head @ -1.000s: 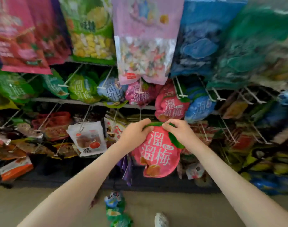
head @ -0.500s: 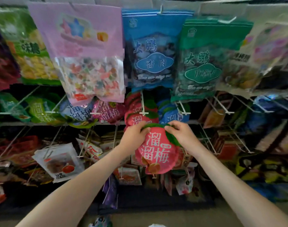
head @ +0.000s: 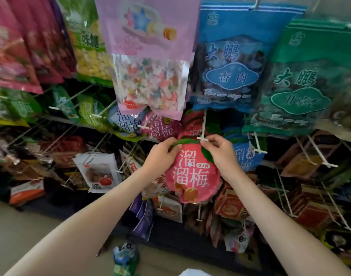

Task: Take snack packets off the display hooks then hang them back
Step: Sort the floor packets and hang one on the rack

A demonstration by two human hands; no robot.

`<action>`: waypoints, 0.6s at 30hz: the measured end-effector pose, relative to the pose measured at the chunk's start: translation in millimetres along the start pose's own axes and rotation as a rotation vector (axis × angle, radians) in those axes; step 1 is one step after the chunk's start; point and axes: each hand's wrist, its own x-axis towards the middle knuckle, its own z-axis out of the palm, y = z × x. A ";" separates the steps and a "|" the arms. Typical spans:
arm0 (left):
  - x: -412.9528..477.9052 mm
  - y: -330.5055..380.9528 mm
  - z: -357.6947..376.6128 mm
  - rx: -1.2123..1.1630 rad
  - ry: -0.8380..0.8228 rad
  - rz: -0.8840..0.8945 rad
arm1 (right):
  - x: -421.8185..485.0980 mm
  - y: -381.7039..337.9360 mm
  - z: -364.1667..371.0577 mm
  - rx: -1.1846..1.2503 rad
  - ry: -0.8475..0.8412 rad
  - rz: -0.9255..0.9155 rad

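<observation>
Snack packet (head: 192, 172): round, pink-red (shaped like a fruit), with large white characters, a green leaf across the top and an orange fruit printed at the bottom. Position: held before the rack, top edge at the tip of a white display hook (head: 203, 128). Left hand (head: 161, 156) and right hand (head: 220, 154) pinch its upper corners, fingers curled.

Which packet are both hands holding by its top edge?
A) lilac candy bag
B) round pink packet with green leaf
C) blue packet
B: the left hand and the right hand both pinch the top of the round pink packet, at the white hook.
</observation>
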 end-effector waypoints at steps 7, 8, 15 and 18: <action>8.5 -1.7 11.1 0.093 0.041 0.022 | 11.4 9.0 2.7 -0.057 0.036 -0.008; 11.1 -1.8 12.3 0.111 0.051 0.028 | 14.0 9.8 2.3 -0.085 0.029 -0.024; 27.0 -2.5 27.8 0.333 0.218 0.107 | 32.1 16.2 15.2 -0.258 0.195 -0.167; 25.5 -17.7 37.8 0.633 0.398 0.378 | 23.9 34.4 25.5 -0.524 0.396 -0.402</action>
